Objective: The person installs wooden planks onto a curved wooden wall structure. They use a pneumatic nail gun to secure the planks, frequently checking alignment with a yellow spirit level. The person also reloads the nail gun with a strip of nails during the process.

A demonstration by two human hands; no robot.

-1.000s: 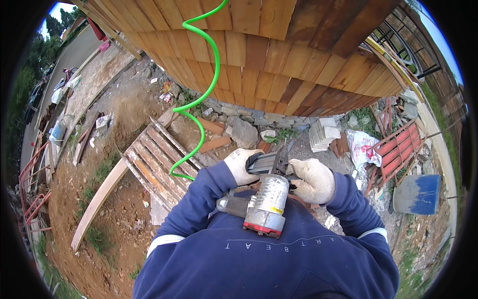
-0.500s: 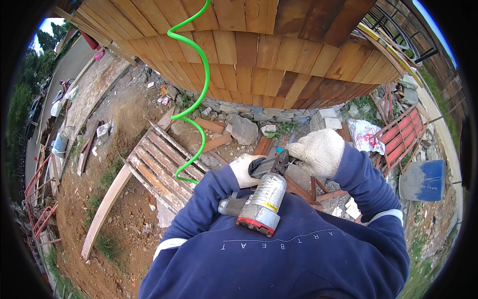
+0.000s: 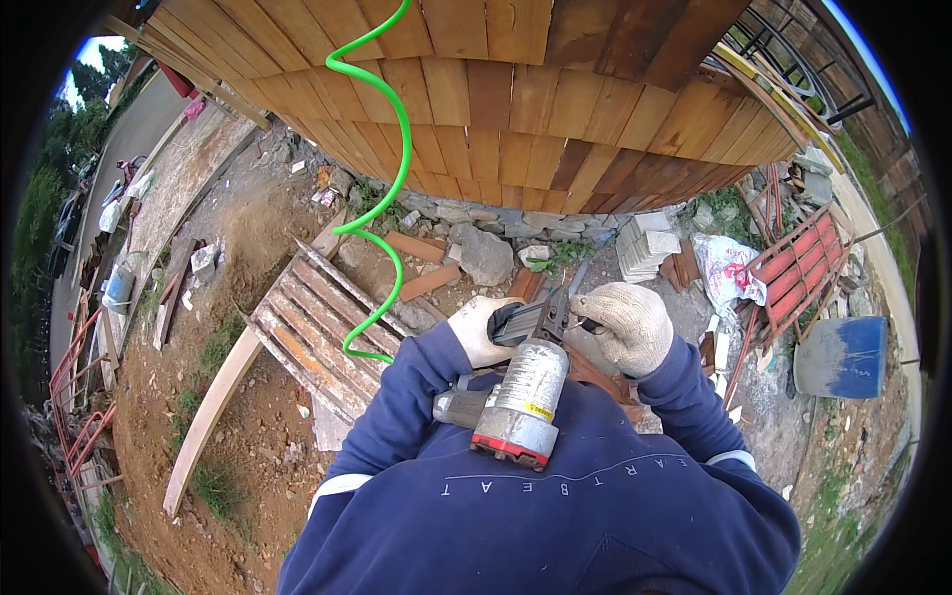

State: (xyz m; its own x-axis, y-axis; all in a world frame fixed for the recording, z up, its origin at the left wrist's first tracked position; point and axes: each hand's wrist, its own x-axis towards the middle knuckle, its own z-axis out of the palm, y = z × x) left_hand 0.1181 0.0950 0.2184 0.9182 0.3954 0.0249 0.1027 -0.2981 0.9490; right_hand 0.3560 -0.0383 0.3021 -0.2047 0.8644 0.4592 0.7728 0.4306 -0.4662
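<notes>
A nail gun (image 3: 527, 405) with a silver body and a red end cap lies against my chest, its nose pointing away from me. My gloved left hand (image 3: 476, 332) is closed round the grey magazine part (image 3: 518, 324) next to the nose. Beside the dark metal nose (image 3: 554, 315), my gloved right hand (image 3: 627, 327) is closed in a pinch. A small dark bit shows at those fingertips, too small to name. The grey-black handle (image 3: 461, 408) of the gun sticks out to the left. A green coiled air hose (image 3: 405, 149) hangs down at the left; its lower end goes behind my left arm.
A curved wall of wooden shingles (image 3: 491, 94) rises ahead over a stone base. To the left lie a slatted wooden pallet (image 3: 322, 332) and a curved plank (image 3: 213, 421). Rubble, a white bag (image 3: 729, 270), a red metal rack (image 3: 801, 270) and a blue tub (image 3: 855, 359) stand right.
My right hand has come down and slightly away from the gun's nose, its elbow drawn in. The left hand has hardly moved, and the hose has swung a little left.
</notes>
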